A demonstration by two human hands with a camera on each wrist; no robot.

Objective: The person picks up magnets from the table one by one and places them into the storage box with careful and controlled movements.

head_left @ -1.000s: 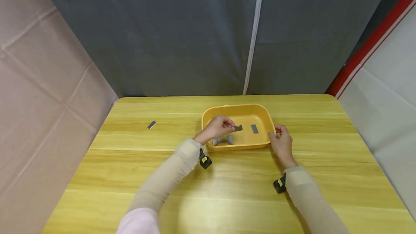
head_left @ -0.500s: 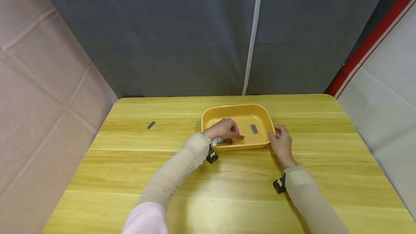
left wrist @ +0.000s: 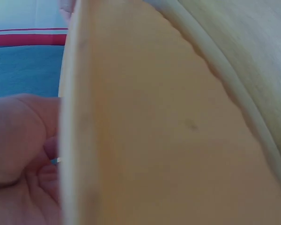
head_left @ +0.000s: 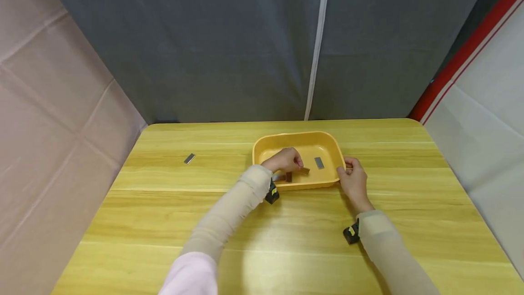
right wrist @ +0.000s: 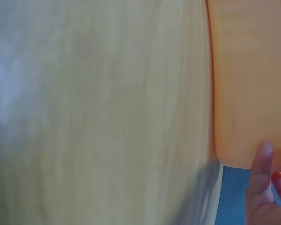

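Observation:
Inside the yellow plastic basin (head_left: 304, 186), my left hand (head_left: 285, 159) pinches a small flat rectangular metal piece (head_left: 304, 171) at its fingertips, low over the basin floor. Another grey metal piece (head_left: 319, 163) lies to the right of it. Further shiny pieces (head_left: 288, 177) sit near the front left wall, partly covered by the left wrist. My right hand (head_left: 354, 182) grips the basin's right rim, thumb on the near side. In the left wrist view the basin wall (left wrist: 178, 122) hides the left fingertips. The right wrist view shows the thumb (right wrist: 262, 164) against the basin's outside.
One more flat metal piece (head_left: 189, 158) lies on the wooden table (head_left: 303, 249), left of the basin. A dark grey curtain (head_left: 225, 49) hangs behind the table's far edge. Pale sheets stand at both sides, the right one with a red band (head_left: 458, 67).
My left hand has moved slightly right and lowered into the basin with the metal piece, which now appears tilted near the floor. My right hand keeps its hold on the rim.

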